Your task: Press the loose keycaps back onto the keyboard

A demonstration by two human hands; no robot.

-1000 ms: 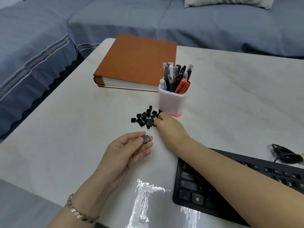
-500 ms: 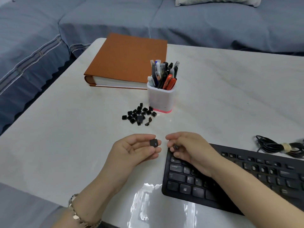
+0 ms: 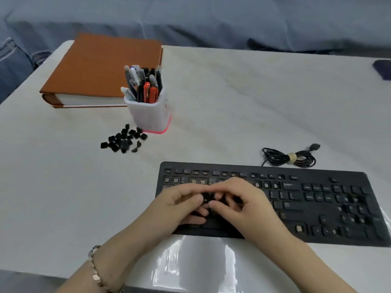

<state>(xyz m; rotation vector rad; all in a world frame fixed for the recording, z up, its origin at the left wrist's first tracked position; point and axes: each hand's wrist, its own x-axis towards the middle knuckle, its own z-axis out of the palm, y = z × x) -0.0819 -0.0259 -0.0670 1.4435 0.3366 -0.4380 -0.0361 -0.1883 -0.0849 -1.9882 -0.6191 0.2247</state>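
Keycap (image 3: 206, 199) is pinched by both left hand (image 3: 179, 203) and right hand (image 3: 243, 205) over the keyboard (image 3: 317, 199), probably to line it up with its socket.

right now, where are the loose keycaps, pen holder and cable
loose keycaps (image 3: 124, 143): head view, pile's middle
pen holder (image 3: 148, 117): head view, front wall
cable (image 3: 275, 158): head view, coil's left loops

A single wide-angle view looks from the person's head forward and steeply down over the table (image 3: 232, 98). It is near enough that both forearms enter from the bottom edge, with the left hand (image 3: 179, 206) and right hand (image 3: 243, 204) low in the middle. The keyboard (image 3: 317, 208) fills the lower right, the book (image 3: 101, 66) sits upper left, and a blue sofa (image 3: 211, 17) crosses the top edge.
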